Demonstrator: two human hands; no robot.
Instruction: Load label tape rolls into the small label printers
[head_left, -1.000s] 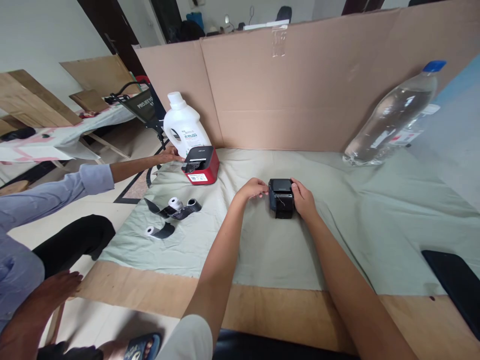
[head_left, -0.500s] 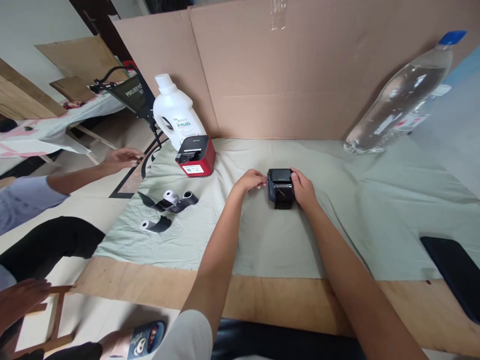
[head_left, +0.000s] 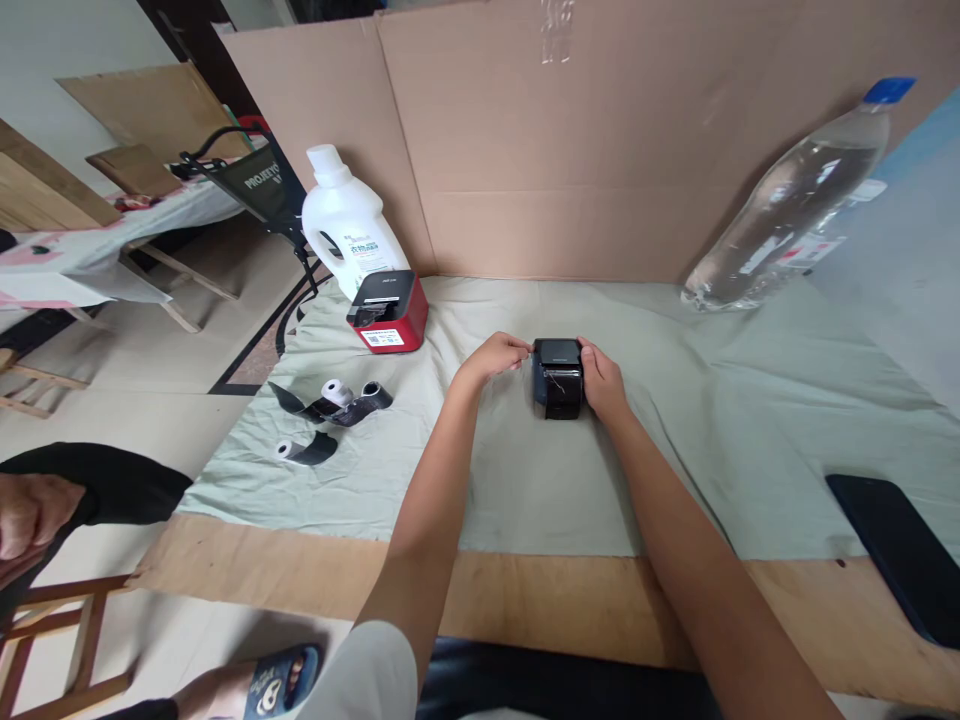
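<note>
- Fingers (head_left: 517, 346) of the left hand (head_left: 491, 358) bend in at the far left edge of a squat, glossy black, box-shaped device (head_left: 559, 353); I cannot tell whether they pinch anything. Those of the right hand (head_left: 604, 384) fold round its right side.
- Nearest, a bare plywood edge (head_left: 555, 590) shows below the pale green cloth (head_left: 555, 490) on which the device stands, between the hands.
- Small work at that left edge seems under way; going on with it would call for the right hand's steadying and a light left fingertip.
- Off left lie white-cored rolls of black-and-white paper (head_left: 306, 450).
- Beyond them, a red-and-black cube-shaped machine (head_left: 403, 322) sits before a white plastic jug (head_left: 354, 222).
- Farthest, brown cardboard (head_left: 555, 140) stands upright.
</note>
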